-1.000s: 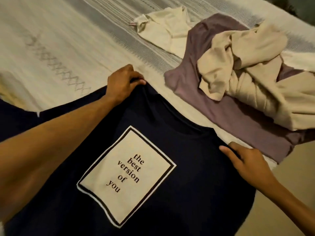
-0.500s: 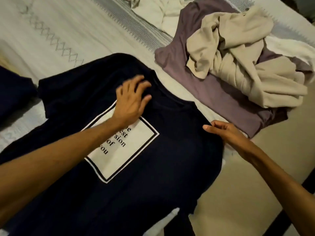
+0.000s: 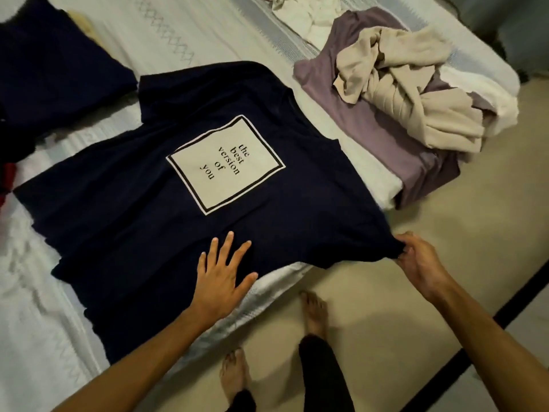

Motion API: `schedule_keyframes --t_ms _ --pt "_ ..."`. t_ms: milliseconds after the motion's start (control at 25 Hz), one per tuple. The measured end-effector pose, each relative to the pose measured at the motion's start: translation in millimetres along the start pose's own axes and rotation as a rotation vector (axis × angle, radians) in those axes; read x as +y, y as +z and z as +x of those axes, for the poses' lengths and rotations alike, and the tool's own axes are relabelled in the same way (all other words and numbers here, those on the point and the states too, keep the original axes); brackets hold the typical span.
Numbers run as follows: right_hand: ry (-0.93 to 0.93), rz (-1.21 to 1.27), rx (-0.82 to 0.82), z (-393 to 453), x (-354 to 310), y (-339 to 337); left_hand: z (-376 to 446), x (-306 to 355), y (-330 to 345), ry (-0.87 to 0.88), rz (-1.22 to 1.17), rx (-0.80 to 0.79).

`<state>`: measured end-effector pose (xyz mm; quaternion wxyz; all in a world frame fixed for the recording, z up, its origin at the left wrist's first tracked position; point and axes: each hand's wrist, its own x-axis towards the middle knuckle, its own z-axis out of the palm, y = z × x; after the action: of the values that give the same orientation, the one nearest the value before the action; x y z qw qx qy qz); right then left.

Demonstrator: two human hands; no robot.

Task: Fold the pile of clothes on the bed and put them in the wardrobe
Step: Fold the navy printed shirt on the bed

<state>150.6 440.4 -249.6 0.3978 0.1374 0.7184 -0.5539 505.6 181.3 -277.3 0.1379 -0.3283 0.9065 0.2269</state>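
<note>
1. Head view: a navy T-shirt lay spread flat, print side up, across the bed, its near sleeve reaching past the bed edge. The white print panel read "the best version of you".
2. Left hand rested palm down on the shirt near the bed edge, fingers straight and spread, gripping nothing.
3. Right hand was off the bed over the floor, fingers curled, pinching the tip of the near sleeve and holding it taut.
4. Unfolded pile at the far right of the bed: a crumpled beige garment lay on top of a mauve garment; a white garment lay just beyond them.
5. A dark navy garment lay at the upper left, beside the shirt's far sleeve; whether touching, could not tell.
6. The person's bare feet stood on the floor beside the bed.
</note>
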Motion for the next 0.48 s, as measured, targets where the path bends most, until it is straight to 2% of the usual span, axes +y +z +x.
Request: schedule_keyframes --t_ms 40,160,200,280,360,480 --pt "-0.036 -0.232 0.08 5 11 -8 -8 1 3 -0.029 -0.001 -0.002" --pt "-0.173 -1.088 0.134 6 31 -31 -27 4 11 -0.078 0.118 0.058" --pt "-0.221 -1.176 0.158 2 31 -35 -33 6 11 -0.088 0.164 0.098" --pt "-0.312 -1.149 0.086 -12 26 -23 -47 5 11 -0.117 0.266 0.199" --pt "-0.437 -1.164 -0.135 -25 23 4 -57 -4 10 -0.136 0.354 0.246" --pt "-0.63 -1.24 -0.442 -48 26 64 -71 -10 8 -0.024 0.327 0.24"
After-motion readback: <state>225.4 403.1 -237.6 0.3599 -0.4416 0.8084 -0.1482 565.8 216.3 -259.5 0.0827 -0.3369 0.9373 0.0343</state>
